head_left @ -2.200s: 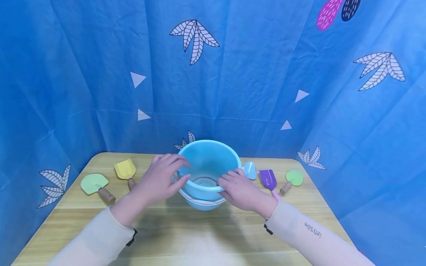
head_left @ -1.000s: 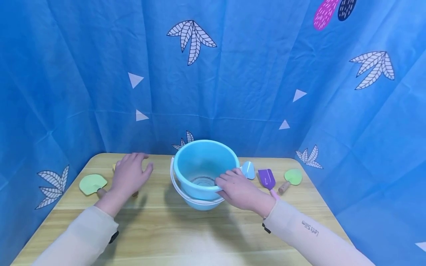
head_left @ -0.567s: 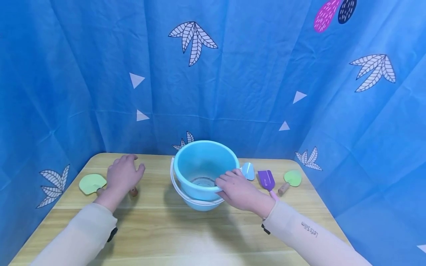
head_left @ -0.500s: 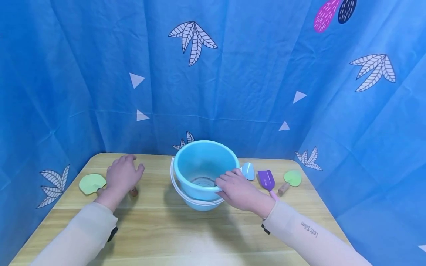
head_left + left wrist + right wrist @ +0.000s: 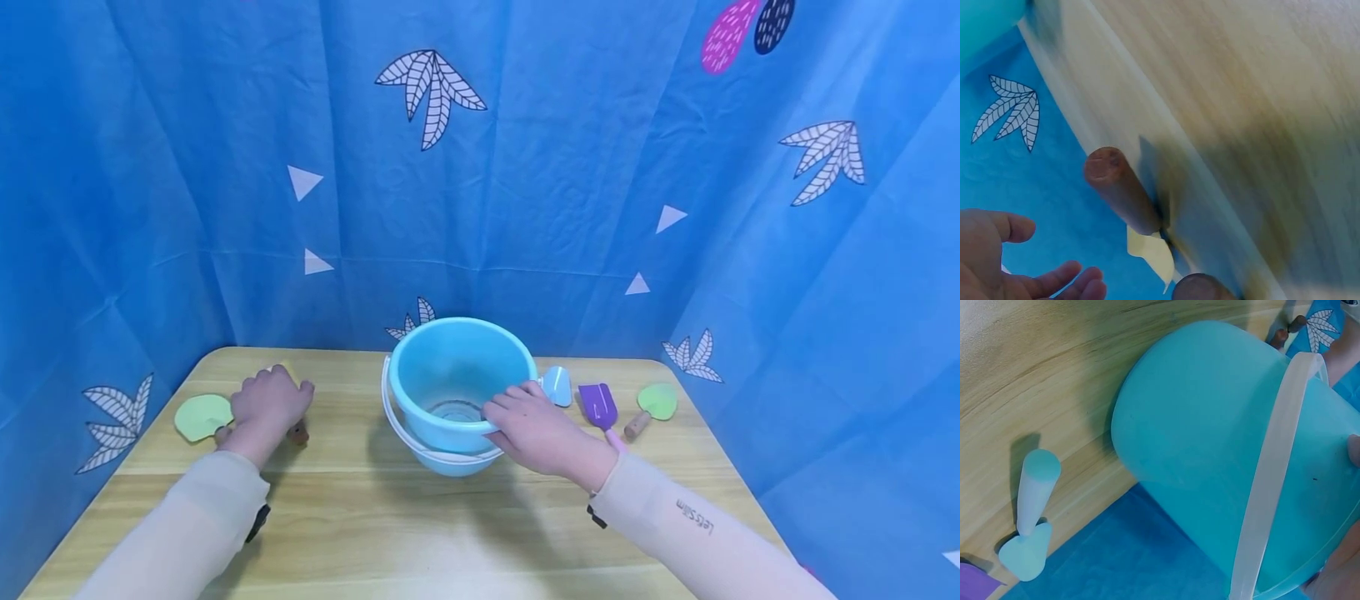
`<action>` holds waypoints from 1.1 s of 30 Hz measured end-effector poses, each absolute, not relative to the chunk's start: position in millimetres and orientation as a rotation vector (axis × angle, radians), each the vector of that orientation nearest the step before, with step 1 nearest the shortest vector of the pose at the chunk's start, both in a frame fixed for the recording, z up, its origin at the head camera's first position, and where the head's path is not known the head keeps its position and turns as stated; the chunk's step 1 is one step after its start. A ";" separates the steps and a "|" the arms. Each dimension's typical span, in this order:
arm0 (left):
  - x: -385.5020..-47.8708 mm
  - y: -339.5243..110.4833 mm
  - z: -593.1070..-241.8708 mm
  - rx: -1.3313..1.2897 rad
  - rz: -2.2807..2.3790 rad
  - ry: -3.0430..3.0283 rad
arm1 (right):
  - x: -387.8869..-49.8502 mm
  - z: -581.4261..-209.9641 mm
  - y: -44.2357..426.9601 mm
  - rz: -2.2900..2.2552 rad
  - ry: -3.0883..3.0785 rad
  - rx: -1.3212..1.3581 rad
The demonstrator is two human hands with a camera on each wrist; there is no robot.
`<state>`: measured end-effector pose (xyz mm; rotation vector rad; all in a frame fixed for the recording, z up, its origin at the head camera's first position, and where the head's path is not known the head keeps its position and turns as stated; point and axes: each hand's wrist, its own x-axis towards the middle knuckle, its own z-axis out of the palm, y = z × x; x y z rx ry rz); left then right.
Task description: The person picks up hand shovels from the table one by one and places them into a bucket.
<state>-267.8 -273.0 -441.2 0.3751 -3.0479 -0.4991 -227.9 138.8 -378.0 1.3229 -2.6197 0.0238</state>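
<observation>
In the head view a light blue bucket (image 5: 438, 435) stands upright mid-table, its white handle (image 5: 395, 421) hanging down in front. My right hand (image 5: 543, 433) grips the near right part of its rim, fingers over the edge inside. My left hand (image 5: 268, 408) is over the yellow toy shovel, covering most of it. In the left wrist view that shovel's wooden handle (image 5: 1124, 192) and yellow blade (image 5: 1152, 253) show beside the hand. The left fingers (image 5: 1060, 278) are loosely bent, apart from the handle, with nothing between them.
A pale green shovel (image 5: 202, 417) lies left of my left hand. Right of the bucket lie a light blue shovel (image 5: 557, 386), a purple shovel (image 5: 597, 406) and a green shovel (image 5: 657, 402). A blue curtain (image 5: 480, 208) surrounds the wooden table's (image 5: 442, 542) back and sides.
My left hand has left the bucket's rim and moved left, then lowered over the yellow shovel. The right hand stays on the rim; the bucket is nearly unmoved.
</observation>
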 end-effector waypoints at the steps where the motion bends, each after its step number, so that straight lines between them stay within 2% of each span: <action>1: -269.4 -273.8 -442.7 0.392 -0.496 -3.068 | -227.9 -378.0 138.9 0.025 -2.622 1.321; 20: -272.0 -274.5 -462.2 0.631 -0.777 -3.154 | -228.7 -378.8 138.9 0.020 -2.616 1.313; 33: -271.3 -268.8 -470.9 0.805 -0.799 -3.103 | -229.9 -378.9 139.3 0.008 -2.616 1.320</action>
